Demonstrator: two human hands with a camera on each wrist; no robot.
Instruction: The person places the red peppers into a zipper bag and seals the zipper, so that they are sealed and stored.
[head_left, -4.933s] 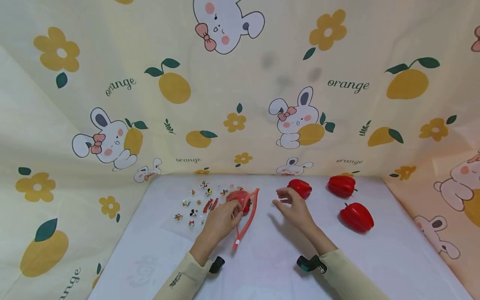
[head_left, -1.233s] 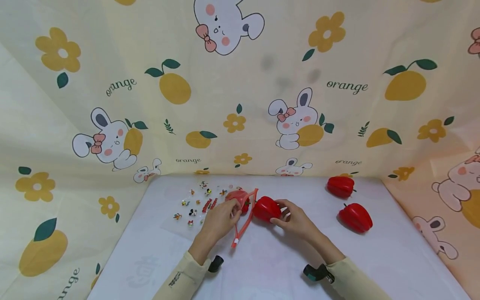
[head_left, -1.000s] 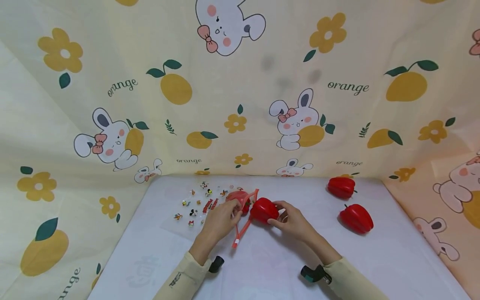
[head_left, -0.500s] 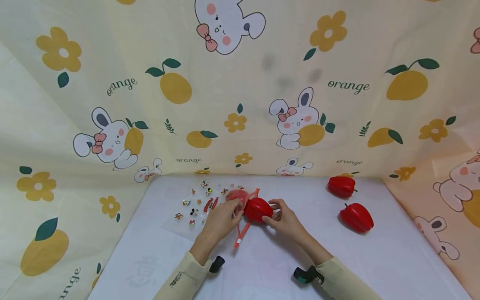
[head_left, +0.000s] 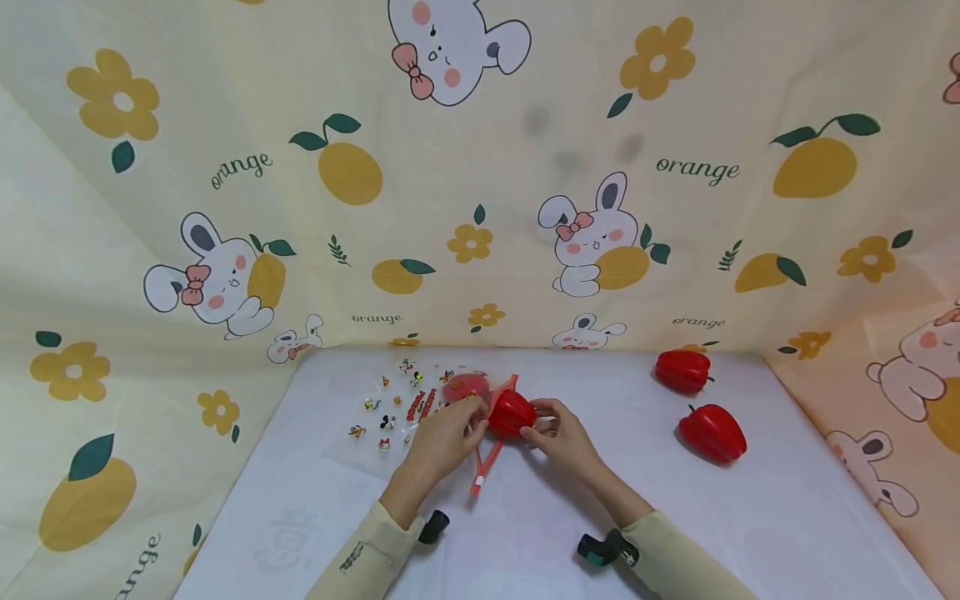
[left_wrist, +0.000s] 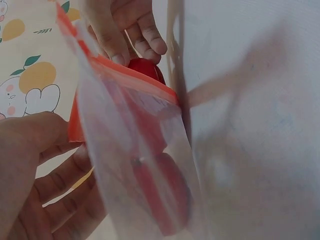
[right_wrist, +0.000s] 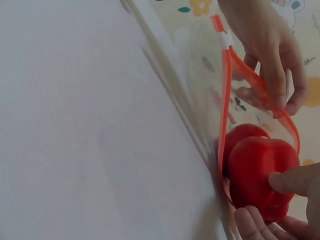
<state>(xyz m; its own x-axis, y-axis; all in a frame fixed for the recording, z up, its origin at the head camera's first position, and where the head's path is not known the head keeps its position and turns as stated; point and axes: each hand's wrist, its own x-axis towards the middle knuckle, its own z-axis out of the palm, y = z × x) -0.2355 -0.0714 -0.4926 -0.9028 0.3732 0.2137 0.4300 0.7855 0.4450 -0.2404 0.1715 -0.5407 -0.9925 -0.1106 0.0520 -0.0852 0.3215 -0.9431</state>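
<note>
A clear zip bag (head_left: 348,454) with small cartoon prints and an orange-red zip edge lies flat on the table, its mouth facing right. My left hand (head_left: 444,435) pinches the upper edge of that mouth, holding it apart. Inside the bag is one red bell pepper (head_left: 465,386), seen through the plastic in the left wrist view too. My right hand (head_left: 564,435) grips a second red bell pepper (right_wrist: 260,167) between thumb and fingers. This pepper is partly within the bag's mouth, between the two zip strips. A white slider (right_wrist: 226,39) sits near one end of the zip.
Two more red bell peppers lie on the right of the white table (head_left: 637,500), one at the back (head_left: 683,372) and one nearer (head_left: 712,434). A printed cloth (head_left: 480,167) with rabbits and oranges rises behind the table and along its sides.
My right hand has taken a bell pepper from the back and carried it left into the bag's mouth. The pepper inside has shifted slightly left. My left hand has stayed on the bag.
</note>
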